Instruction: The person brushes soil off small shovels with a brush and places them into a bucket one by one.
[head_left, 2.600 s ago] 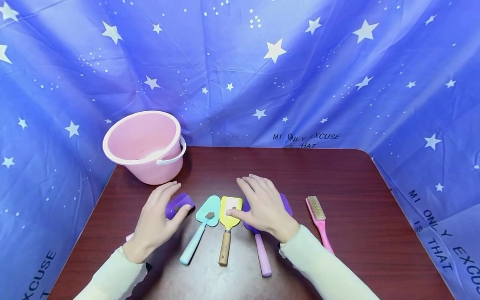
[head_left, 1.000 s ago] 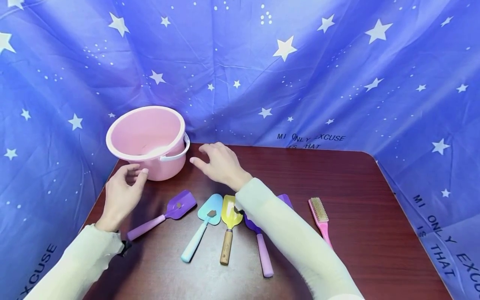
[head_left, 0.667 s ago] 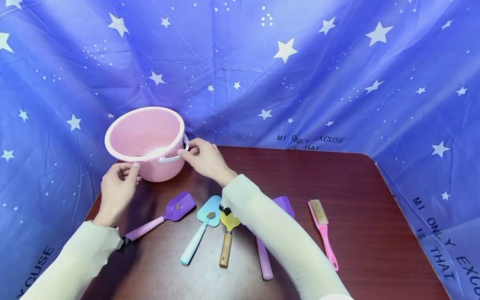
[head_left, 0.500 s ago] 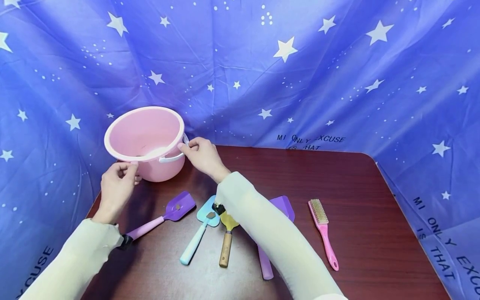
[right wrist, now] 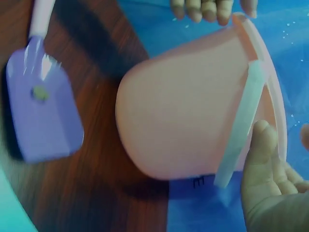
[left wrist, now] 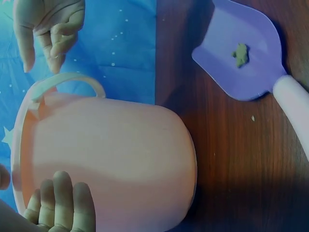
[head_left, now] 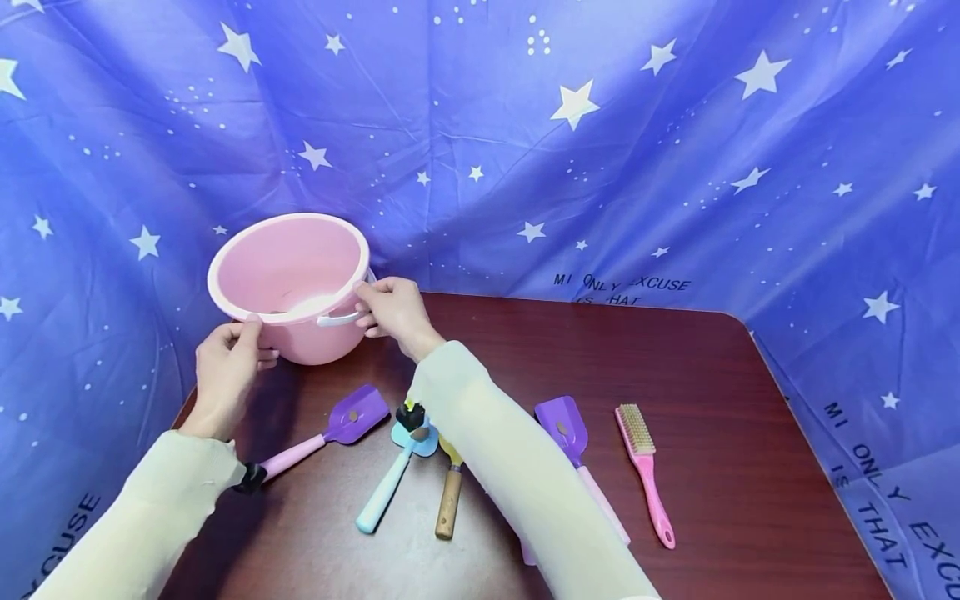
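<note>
A pink bucket (head_left: pixel 315 342) with a white handle (head_left: pixel 341 318) stands at the table's back left. My left hand (head_left: pixel 223 367) holds its front left rim, thumb at the rim; in the left wrist view the fingers (left wrist: pixel 63 198) lie along the bucket wall. My right hand (head_left: pixel 397 312) grips the rim at the right, beside the handle, with the thumb at the rim. In the right wrist view that thumb (right wrist: pixel 263 137) lies close to the white handle. A small light patch shows inside the bucket; most of its bottom is hidden.
In front lie a purple shovel (head_left: pixel 356 417), a light-blue trowel (head_left: pixel 386 483), a wood-handled yellow shovel (head_left: pixel 448 500) partly under my right sleeve, another purple shovel (head_left: pixel 562 425) and a pink brush (head_left: pixel 645 471). Small brown lumps sit on several blades. A star-patterned blue cloth (head_left: pixel 525 167) hangs behind.
Both hands have moved from above the shovels to the bucket's rim and taken hold of it. In the last half second my fingers have closed further on the rim; the bucket has hardly moved.
</note>
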A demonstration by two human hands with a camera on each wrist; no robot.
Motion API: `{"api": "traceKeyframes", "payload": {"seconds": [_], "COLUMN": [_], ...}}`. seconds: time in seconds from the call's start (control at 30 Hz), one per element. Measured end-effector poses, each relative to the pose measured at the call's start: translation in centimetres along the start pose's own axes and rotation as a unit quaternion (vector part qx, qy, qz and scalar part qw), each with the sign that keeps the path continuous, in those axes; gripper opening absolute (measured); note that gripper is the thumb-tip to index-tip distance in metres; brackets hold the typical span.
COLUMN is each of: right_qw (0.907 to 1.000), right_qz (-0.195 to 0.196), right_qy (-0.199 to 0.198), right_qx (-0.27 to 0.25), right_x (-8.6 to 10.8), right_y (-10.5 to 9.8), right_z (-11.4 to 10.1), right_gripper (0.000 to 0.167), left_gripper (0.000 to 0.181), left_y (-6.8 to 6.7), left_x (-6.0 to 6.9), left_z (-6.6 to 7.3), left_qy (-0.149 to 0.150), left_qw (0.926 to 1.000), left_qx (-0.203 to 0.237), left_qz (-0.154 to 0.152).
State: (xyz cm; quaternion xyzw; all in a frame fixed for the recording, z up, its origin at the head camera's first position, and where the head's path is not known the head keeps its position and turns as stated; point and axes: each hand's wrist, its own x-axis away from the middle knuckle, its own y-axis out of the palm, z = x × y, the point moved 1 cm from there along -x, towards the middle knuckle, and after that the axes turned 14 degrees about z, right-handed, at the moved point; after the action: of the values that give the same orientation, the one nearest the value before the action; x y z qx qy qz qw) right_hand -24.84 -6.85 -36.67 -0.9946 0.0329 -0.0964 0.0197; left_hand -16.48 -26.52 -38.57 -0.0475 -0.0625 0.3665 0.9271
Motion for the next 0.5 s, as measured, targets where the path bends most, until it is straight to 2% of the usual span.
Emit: {"api": "traceKeyframes", "payload": {"seconds": [0.17,0.3,0.5], "right_qw": [0.9950,0.9928,0.9902], "right_qz": [-0.016,-0.023,-0.030], "right_qy": [0.056,0.062,0.067], "right_qx": [-0.081,-0.100,-0.119], "right_x": [0.0,-0.2,-0.3], "right_y": [0.6,0.8,1.5], "right_z": [0.2,0.5,0.7], "right_gripper": [0.014,0.012,0.012], "left_gripper": [0.024,0.021,0.018], "left_y": [0.3,0.6,0.4], "left_x": [-0.2,-0.3,-0.4], "left_z": [0.3,0.4,0.6], "left_qy": [-0.043,-0.049,-0.063], "left_qw": [0.9976,0.9966,0.9926], "left_qx": [0.051,0.060,0.102], "left_qz": [0.019,0.028,0.019]}}
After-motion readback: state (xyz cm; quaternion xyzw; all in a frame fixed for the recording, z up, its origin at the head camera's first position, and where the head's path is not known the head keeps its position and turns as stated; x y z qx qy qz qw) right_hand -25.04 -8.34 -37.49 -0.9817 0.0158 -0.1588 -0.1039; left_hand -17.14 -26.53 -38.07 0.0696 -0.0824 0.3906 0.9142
